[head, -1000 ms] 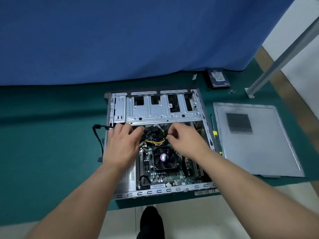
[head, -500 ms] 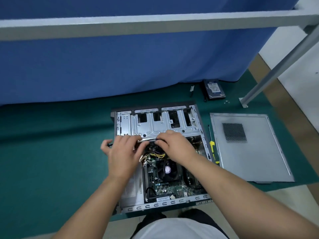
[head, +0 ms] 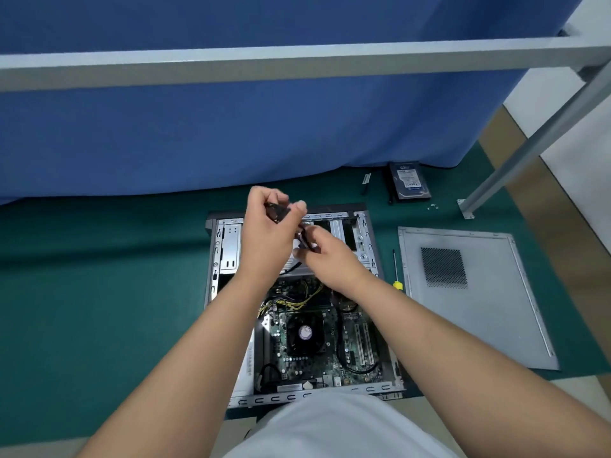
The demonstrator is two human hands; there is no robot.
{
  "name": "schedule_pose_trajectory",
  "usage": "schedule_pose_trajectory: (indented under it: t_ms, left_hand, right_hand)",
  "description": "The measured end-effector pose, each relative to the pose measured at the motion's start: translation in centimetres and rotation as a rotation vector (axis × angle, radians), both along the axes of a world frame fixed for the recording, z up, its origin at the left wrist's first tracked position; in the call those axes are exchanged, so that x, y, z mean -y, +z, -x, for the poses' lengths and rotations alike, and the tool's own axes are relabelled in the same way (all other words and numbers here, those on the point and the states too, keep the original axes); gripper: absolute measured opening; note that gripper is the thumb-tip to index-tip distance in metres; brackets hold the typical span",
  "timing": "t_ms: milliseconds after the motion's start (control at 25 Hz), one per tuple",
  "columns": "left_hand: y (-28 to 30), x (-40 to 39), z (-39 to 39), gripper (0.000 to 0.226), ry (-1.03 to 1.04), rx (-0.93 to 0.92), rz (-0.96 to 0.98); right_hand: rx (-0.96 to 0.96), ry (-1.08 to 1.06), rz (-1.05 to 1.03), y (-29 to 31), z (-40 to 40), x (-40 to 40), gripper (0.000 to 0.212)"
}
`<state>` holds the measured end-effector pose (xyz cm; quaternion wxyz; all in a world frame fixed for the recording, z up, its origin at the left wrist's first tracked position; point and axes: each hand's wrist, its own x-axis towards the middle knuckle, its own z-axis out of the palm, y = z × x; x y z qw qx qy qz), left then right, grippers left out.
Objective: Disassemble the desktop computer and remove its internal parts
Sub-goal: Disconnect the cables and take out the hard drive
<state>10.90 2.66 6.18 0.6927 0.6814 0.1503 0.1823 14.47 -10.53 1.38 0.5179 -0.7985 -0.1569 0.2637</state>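
Over an open computer case [head: 215, 259] lying on a green tabletop [head: 99, 292], a person's left hand [head: 267, 226] pinches a black connector [head: 277, 211] in its grip while the right hand [head: 325, 256] grips the black cable [head: 302, 238] just below it. The fan [head: 304, 332] sits inside the case. A side panel [head: 489, 309], screwdriver [head: 395, 269] and hard drive [head: 409, 181] lie to the right.
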Motion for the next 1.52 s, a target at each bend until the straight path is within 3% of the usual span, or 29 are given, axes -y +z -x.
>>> schedule_pose_trajectory:
  t_ms: [80,200,320,440,520,680,800,960,1120,1240,1320,1400,1520]
  left_hand:
    - [0.6,1.0,-1.3,0.031,-0.029,0.033,0.291]
    - [0.9,1.9,-2.8,0.026,0.021,0.058,0.636]
    - [-0.2,1.1,-3.1,0.022,0.120,0.079,0.836]
    - [-2.0,-0.1,-2.3,0.012,0.208,0.045,0.930]
    - [-3.6,-1.4,-1.4,0.010,0.201,-0.060,0.865]
    - [-6.5,-3.7,1.5,0.015,-0.080,-0.457,0.490]
    - [-7.1,-2.5,2.4,0.016,-0.324,-0.561,0.244]
    - [-7.2,1.2,2.4,0.047,-0.532,-0.620,0.005]
    - [-8.4,4.7,2.3,0.082,-0.583,-0.700,-0.124]
    - [-9.4,6.1,2.5,0.072,-0.602,-0.681,0.023]
    - [-9.7,6.4,2.6,0.052,-0.610,-0.680,0.174]
    - [-9.7,6.5,2.5,0.039,-0.622,-0.678,0.172]
    - [-9.7,6.5,2.5,0.040,-0.638,-0.693,0.308]
  right_hand:
    - [-0.114,-0.005,-0.098,0.4,-0.3,0.2,0.055]
    - [-0.011,-0.009,0.048,0.4,-0.7,0.9,0.031]
    - [0.021,-0.010,0.108,0.0,-0.9,2.3,0.017]
    - [0.038,0.100,0.324,-0.1,-1.7,3.8,0.042]
    - [0.046,0.141,0.462,-0.3,-2.2,4.6,0.060]
    - [-0.192,-0.143,0.196,-1.0,-2.3,5.4,0.060]
    - [-0.359,-0.398,0.037,-1.9,-2.4,4.7,0.059]
    - [-0.513,-0.603,-0.197,-2.7,-2.3,3.2,0.033]
    - [-0.615,-0.735,-0.305,-3.2,-2.1,2.0,0.030]
    - [-0.724,-0.768,-0.445,-3.3,-1.7,1.8,0.038]
    - [-0.773,-0.786,-0.398,-3.5,-1.6,2.2,0.041]
    - [-0.871,-0.794,-0.401,-3.7,-1.5,2.8,0.045]
    - [-0.961,-0.738,-0.497,-3.8,-1.6,4.0,0.044]
